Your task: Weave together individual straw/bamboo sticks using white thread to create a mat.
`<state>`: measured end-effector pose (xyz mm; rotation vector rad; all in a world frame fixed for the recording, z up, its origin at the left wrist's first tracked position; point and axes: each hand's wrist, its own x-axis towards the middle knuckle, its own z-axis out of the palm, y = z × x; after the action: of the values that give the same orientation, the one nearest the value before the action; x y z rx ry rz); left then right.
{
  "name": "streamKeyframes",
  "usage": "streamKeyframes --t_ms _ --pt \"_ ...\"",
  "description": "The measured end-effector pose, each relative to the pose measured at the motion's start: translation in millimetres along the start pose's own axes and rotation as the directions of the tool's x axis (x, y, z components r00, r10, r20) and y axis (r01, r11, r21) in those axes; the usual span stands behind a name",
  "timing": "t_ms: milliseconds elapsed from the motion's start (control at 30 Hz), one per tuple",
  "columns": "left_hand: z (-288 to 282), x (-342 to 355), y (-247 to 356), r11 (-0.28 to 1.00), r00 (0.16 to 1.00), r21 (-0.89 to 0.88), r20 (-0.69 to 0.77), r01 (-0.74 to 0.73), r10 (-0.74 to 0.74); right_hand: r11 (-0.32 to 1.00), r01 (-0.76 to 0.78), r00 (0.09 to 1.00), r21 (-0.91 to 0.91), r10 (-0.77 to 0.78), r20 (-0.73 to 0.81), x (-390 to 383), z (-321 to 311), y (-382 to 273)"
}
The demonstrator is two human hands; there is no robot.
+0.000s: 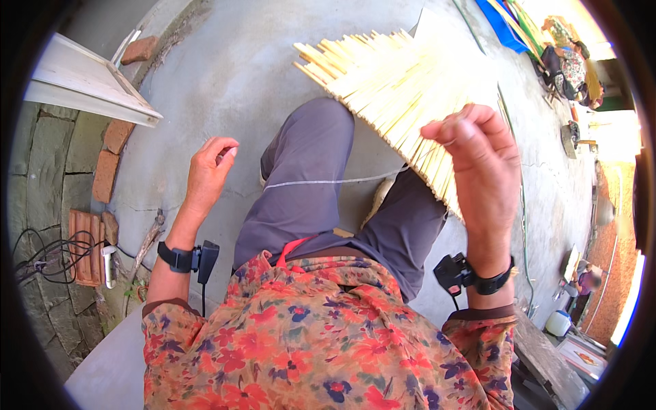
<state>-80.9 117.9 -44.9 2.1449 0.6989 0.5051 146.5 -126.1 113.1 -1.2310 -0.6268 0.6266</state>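
Note:
A fan-shaped mat of pale straw-like stalks [393,96] slants across my knees and the floor beyond. Its near edge looks bound in a row, and strong light washes out its far right part. Above the right end of that edge is my right hand [484,147], thumb and fingers pinched together; whatever lies between them cannot be made out. My left hand [208,167] hangs apart from the mat, left of my left knee, its fingers curled in. A thin white string [314,182] crosses my left thigh toward the mat; where its ends go is unclear.
Grey concrete floor [225,68] surrounds my legs. On the left are a white panel [89,75], bricks [106,174] and a tangled black cable [48,260]. Another person [574,65] sits at the far right near a blue sheet [502,27]. A green hose [525,225] runs along the right.

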Motion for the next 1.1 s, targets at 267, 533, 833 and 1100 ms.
streamKeyframes --t_ms 267,533,833,1100 --pt "25.3 -3.6 180.1 0.813 0.825 -0.532 0.333 -0.235 0.456 0.989 -0.024 0.999 -0.149 0.028 0.028 -27.9 10.6 14.5" --pt "40.3 -2.5 184.2 0.795 0.899 -0.47 0.01 -0.383 0.438 0.976 -0.201 0.96 0.08 0.179 0.215 -37.3 -4.3 0.3" --pt "40.0 9.5 189.5 0.786 0.82 -0.607 0.387 -0.117 0.421 0.985 -0.158 0.958 -0.063 0.169 0.23 -49.5 -4.5 4.6" --pt "38.4 9.1 187.3 0.726 0.783 -0.687 0.47 0.034 0.408 0.98 -0.184 0.958 -0.072 0.196 0.208 -51.4 -9.4 6.6"
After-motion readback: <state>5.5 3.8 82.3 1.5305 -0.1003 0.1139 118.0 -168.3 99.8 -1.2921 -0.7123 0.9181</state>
